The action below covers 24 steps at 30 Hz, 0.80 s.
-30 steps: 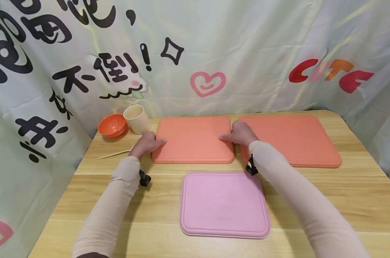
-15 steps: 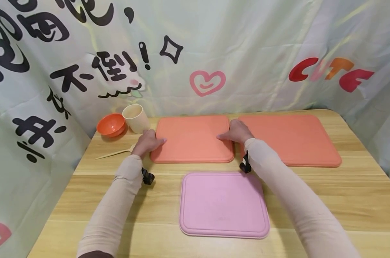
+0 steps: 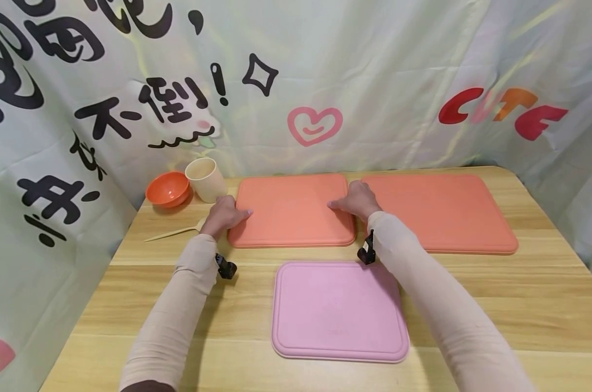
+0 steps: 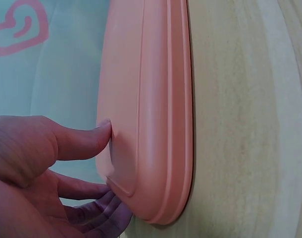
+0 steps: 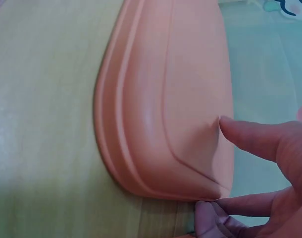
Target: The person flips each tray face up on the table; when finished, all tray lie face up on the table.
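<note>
A flat, rounded-corner orange plastic board (image 3: 291, 212) with a stepped rim lies on the table in the head view. My left hand (image 3: 223, 215) grips its left end, thumb on top and fingers low along the side; the left wrist view shows this thumb (image 4: 86, 141) pressing the surface. At the opposite end, my right hand (image 3: 357, 201) holds the board the same way, its thumb (image 5: 250, 136) on top and its fingers at the edge in the right wrist view. Whether any fingertips reach under the board is hidden.
A second orange board (image 3: 443, 212) lies just right of the gripped one. A pink-purple board (image 3: 341, 310) lies nearer me. At the back left are an orange bowl (image 3: 168, 189), a cream cup (image 3: 207, 181) and a pale spoon-like utensil (image 3: 173, 234), partly hidden by my left hand.
Both hands keep their hold on the orange board, which stays in place on the table. The right wrist and forearm shift slightly left; the head view drifts a little.
</note>
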Each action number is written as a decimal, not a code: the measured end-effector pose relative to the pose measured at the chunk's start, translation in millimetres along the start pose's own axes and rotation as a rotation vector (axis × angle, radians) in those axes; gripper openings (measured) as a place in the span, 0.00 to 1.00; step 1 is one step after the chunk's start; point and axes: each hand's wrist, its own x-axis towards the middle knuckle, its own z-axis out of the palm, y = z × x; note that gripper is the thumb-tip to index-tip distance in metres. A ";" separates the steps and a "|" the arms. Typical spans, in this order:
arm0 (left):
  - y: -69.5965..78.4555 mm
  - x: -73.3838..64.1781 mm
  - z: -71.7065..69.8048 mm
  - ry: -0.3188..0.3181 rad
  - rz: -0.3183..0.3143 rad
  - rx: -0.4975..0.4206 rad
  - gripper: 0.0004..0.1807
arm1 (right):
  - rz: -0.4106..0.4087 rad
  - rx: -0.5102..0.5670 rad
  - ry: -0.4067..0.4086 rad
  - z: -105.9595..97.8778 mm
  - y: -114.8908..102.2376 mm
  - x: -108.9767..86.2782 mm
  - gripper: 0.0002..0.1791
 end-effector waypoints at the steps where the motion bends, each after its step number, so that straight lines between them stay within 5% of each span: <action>1: -0.3 -0.2 0.0 0.003 -0.001 -0.009 0.21 | 0.005 0.010 0.000 0.4 -0.1 0.0 0.28; 24: 3.6 -3.7 1.0 0.062 -0.040 -0.086 0.20 | 0.073 0.167 0.034 -1.6 -2.9 -3.6 0.28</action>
